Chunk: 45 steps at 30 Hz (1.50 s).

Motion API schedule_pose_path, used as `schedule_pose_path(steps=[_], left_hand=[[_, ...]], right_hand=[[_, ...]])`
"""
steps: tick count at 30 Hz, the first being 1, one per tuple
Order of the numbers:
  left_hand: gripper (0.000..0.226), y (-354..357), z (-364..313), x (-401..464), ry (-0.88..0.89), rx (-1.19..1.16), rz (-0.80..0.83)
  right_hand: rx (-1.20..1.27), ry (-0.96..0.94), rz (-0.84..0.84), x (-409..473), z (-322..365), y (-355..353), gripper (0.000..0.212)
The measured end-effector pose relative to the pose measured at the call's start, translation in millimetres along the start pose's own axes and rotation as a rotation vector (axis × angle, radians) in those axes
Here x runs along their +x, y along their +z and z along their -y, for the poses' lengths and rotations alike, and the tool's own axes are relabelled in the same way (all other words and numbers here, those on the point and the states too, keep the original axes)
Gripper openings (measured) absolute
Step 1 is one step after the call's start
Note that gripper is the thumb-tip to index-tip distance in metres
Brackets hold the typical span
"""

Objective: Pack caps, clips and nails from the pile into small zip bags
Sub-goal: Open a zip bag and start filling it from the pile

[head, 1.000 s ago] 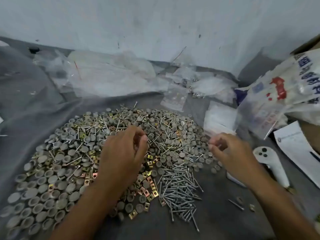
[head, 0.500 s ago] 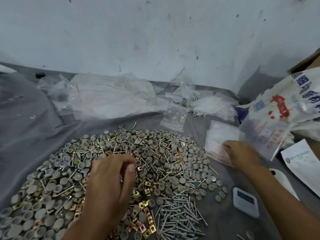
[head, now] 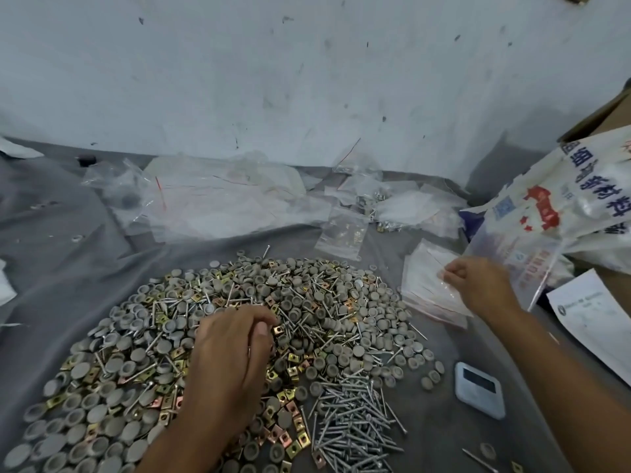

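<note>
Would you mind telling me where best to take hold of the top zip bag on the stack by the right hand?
Probably by the near right edge of the top bag on the stack of zip bags, pinched from above, where the right hand already touches it. The bags lie flat and fanned, so only an edge lifts free of the sheets below.

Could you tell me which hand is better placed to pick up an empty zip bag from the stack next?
The right hand. Its curled fingers already rest on the stack of small clear zip bags, right of the pile. The left hand is curled over the mixed pile of grey round caps, brass square clips and steel nails.
</note>
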<state>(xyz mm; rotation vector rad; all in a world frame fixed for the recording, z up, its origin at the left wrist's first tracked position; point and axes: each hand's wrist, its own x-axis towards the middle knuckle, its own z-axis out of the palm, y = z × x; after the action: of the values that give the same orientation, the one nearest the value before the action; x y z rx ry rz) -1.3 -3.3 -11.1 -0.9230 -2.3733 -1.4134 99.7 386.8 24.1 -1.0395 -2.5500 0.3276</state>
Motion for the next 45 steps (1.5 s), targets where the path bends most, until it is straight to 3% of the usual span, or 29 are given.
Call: schedule_pose_path(steps=[3,7,10,12,15,17,20,23,28,34,41,45], left_hand=[[0.035,-1.2,-0.2,-1.0,-0.016,-0.02,0.027],[0.036,-0.3,1.2,-0.9,-0.003,0.002,0.013],[0.036,2.3,3.5,0.3,-0.009,-0.009,-0.007],[0.034,3.8,4.1,0.0,-0.004,-0.019,-0.021],[0.032,6.8,1.1,-0.8,-0.002,-0.033,-0.026],[0.029,7.8,-5.1,-0.8,0.006,-0.056,-0.045],[0.025,7.3,-13.5,-2.3,-0.001,-0.148,-0.027],[0.034,5.0,-14.3,-4.6,-0.047,-0.282,0.007],[0.037,2.1,-5.9,-0.8,-0.113,-0.284,-0.073],[0.039,0.4,1.0,5.2,-0.125,-0.233,-0.041],[0.039,0.7,3.9,4.2,-0.125,-0.16,0.032],[0.022,3.1,5.0,3.9,-0.126,-0.069,-0.01]], right_hand=[[0.017,-0.003,-0.006,1.1,-1.7,-7.0,0.023],[0.07,0.003,-0.26,1.3,7.8,-21.1,0.024],[0.256,-0.02,-0.428,-11.0,37.5,-34.9,0.021],[0.442,-0.067,-0.451,-31.4,66.7,-38.3,0.014],[0.677,-0.155,-0.288,-75.2,114.6,-26.8,0.008],[0.842,-0.204,-0.104,-107.2,143.7,-11.6,0.018],[0.879,-0.341,0.054,-142.3,175.9,15.9,0.014],[0.879,-0.426,0.067,-157.9,193.2,36.4,0.017],[0.814,-0.547,0.006,-161.3,197.7,51.5,0.015],[1.009,-0.352,0.136,-154.9,185.1,58.0,0.017],[0.828,-0.391,-0.224,-143.0,177.9,62.3,0.008],[0.715,-0.483,-0.426,-137.2,169.9,61.8,0.01]])
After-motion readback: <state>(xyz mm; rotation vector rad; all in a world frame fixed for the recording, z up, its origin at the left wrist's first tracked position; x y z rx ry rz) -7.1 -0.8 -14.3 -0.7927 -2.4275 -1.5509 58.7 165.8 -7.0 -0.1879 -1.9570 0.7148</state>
